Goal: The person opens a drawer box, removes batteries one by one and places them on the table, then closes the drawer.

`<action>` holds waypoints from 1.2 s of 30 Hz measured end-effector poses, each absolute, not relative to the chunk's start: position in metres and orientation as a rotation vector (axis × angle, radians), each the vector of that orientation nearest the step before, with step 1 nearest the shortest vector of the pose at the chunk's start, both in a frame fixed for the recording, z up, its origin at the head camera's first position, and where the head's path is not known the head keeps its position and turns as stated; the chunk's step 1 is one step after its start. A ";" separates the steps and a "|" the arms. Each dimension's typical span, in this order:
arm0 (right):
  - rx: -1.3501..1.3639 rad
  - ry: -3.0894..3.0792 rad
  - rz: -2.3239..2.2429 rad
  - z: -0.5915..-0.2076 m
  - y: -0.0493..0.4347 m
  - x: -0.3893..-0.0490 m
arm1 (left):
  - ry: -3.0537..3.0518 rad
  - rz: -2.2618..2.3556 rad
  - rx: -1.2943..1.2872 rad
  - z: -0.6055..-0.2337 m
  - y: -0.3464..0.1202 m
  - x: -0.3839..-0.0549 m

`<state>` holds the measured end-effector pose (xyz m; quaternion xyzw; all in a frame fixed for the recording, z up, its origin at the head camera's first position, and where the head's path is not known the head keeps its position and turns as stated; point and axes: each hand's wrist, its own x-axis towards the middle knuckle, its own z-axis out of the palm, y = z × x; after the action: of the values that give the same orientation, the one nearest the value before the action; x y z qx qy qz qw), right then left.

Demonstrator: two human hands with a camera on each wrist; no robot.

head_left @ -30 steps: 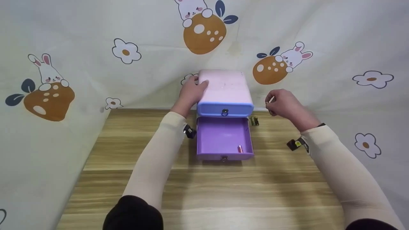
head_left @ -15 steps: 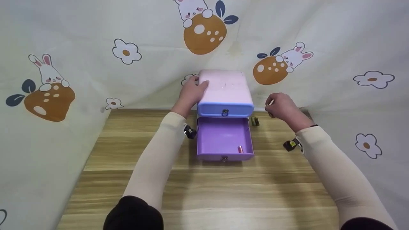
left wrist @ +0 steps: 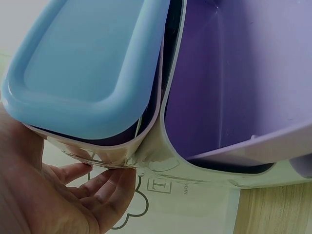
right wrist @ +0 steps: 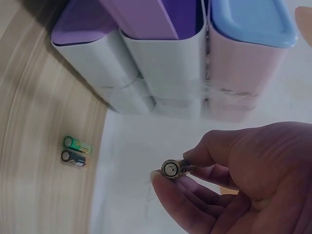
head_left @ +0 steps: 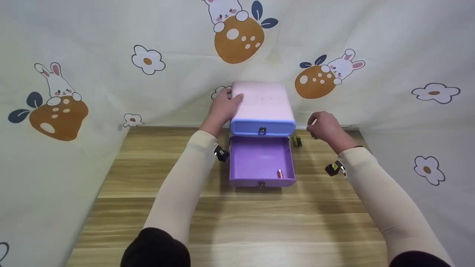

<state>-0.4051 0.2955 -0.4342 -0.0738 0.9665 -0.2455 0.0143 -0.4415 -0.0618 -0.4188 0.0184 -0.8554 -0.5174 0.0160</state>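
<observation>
A small stacked drawer cabinet [head_left: 261, 102] stands by the back wall, pink on top with a blue upper drawer front. Its purple drawer [head_left: 259, 159] below is pulled out, with a red battery [head_left: 279, 173] lying in the front right corner. My left hand [head_left: 223, 107] holds the cabinet's upper left side, thumb on the top face and fingers along the side [left wrist: 97, 190]. To the right of the cabinet, in the air, my right hand [head_left: 326, 128] pinches a battery [right wrist: 171, 168] between thumb and fingers; one end of it faces the right wrist camera.
Two batteries, one green [right wrist: 76, 144] and one dark [right wrist: 73, 158], lie side by side on the wooden table [head_left: 252, 226] just right of the cabinet. A printed cloth [head_left: 178, 92] rises behind and on both sides. A lower purple drawer [right wrist: 85, 24] shows in the right wrist view.
My right hand has come down slightly and nearer to me, its forearm shifting left, with the battery still pinched. The left hand, the cabinet and the pulled-out drawer stay put.
</observation>
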 end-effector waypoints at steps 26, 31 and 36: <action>-0.152 2.993 -0.803 -0.485 0.302 -0.427 | -2.671 -1.602 0.062 -0.421 -0.064 -0.442; -0.112 2.971 -0.792 -0.489 0.305 -0.429 | -2.667 -1.603 0.060 -0.421 -0.063 -0.441; -0.049 2.917 -0.822 -0.492 0.308 -0.432 | -2.682 -1.616 0.087 -0.419 -0.062 -0.441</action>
<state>-0.4325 0.3075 -0.4925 -0.0160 0.9609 -0.2708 0.0552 -0.4411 -0.0617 -0.4194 0.0277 -0.8562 -0.5159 0.0045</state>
